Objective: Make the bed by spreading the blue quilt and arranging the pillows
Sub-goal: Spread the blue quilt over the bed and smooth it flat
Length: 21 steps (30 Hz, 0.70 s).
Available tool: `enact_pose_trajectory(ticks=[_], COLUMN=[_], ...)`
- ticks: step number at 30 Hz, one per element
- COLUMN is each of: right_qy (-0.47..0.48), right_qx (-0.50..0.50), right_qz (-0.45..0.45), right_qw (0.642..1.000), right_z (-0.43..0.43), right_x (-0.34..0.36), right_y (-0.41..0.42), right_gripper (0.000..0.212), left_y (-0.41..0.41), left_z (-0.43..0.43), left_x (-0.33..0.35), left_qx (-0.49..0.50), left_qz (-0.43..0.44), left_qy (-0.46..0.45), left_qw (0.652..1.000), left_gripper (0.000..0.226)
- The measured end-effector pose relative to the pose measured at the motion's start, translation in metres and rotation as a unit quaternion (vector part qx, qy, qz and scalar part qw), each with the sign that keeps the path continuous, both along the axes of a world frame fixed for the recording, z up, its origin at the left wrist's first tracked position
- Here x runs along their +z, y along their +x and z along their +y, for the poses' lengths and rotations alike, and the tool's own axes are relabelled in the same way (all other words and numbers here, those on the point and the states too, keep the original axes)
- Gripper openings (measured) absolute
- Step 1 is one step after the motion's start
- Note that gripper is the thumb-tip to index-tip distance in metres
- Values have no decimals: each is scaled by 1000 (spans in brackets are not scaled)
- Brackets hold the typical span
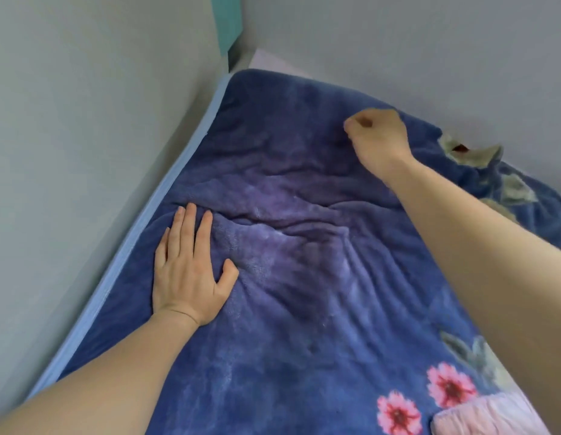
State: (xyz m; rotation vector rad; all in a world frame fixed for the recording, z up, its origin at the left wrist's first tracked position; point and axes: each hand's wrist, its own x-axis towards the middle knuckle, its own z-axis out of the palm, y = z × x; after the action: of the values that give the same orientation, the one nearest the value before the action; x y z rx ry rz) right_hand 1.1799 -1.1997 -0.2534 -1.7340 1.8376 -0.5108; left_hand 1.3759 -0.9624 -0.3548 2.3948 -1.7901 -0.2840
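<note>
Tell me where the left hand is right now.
In the head view, the left hand lies flat on the quilt, near its left edge beside the wall.

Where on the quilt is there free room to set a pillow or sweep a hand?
Free: the far corner of the blue quilt, beyond the right hand, beside the wall. Also the near middle, between the left hand and the pink flowers. Crowded: the wrinkled strip between both hands, and the bunched right edge.
</note>
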Motion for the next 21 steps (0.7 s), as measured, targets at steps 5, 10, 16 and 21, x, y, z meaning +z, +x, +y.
enact_pose_trajectory(ticks=[5, 10, 16, 21], right_qy=[-66, 214, 81, -266], right_qx=[43, 240, 251, 108], right_qz=[59, 227, 323, 77], right_qw=[995, 919, 909, 955], right_z=[-71, -89, -70, -95], right_x=[4, -1, -3, 25], right_y=[47, 62, 65, 99], right_gripper=[26, 64, 29, 30], left_y=[2, 4, 7, 6], left_z=[-14, -10, -5, -6], left_x=[6, 5, 8, 13], left_qx=[-5, 5, 9, -1], left_qz=[6, -5, 9, 30], left_qy=[20, 39, 66, 77], left_qw=[1000, 999, 998, 997], left_gripper=[80, 80, 80, 85])
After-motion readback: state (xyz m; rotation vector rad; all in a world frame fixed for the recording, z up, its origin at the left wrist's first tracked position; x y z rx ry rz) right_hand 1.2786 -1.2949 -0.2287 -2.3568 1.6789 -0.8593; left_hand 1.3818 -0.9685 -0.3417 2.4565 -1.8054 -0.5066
